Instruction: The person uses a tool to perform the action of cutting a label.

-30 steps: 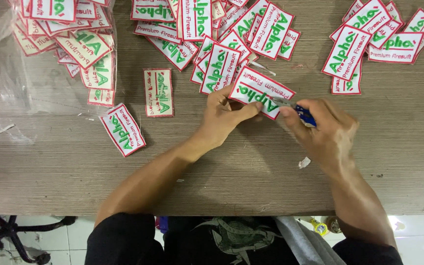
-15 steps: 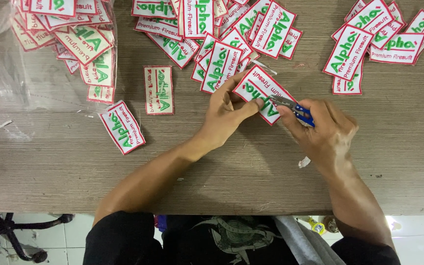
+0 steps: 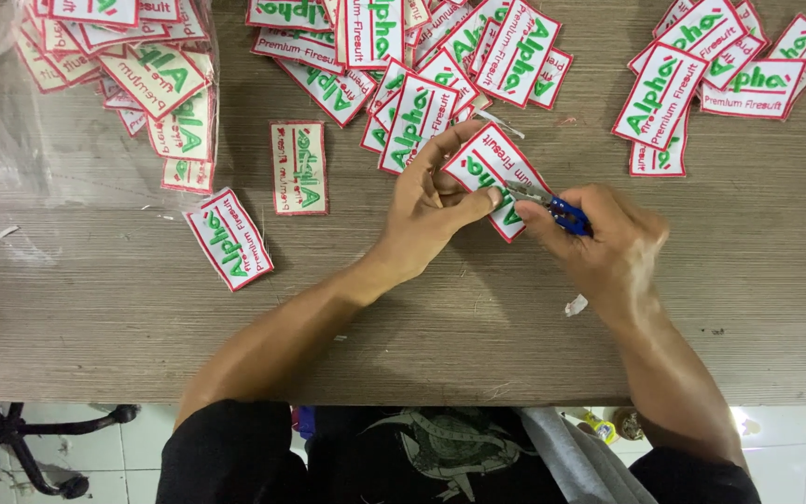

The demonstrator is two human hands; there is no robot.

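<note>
Patch (image 3: 489, 170), light, thin and flexible by its look, was pinched at its lower edge by the left hand (image 3: 431, 210) above the surface (image 3: 95, 308); blue snips (image 3: 557, 207) were gripped in the right hand (image 3: 604, 238) at its border.

— What does the work surface look like?
— A grey-brown wooden table (image 3: 95, 317) with a coarse grain running side to side; soft light glares off its left part.

— And below its near edge?
— A floor of white tiles (image 3: 785, 439), brightly lit. At the lower left stands the black base of a chair (image 3: 20, 448), its legs spread over the tiles.
</note>
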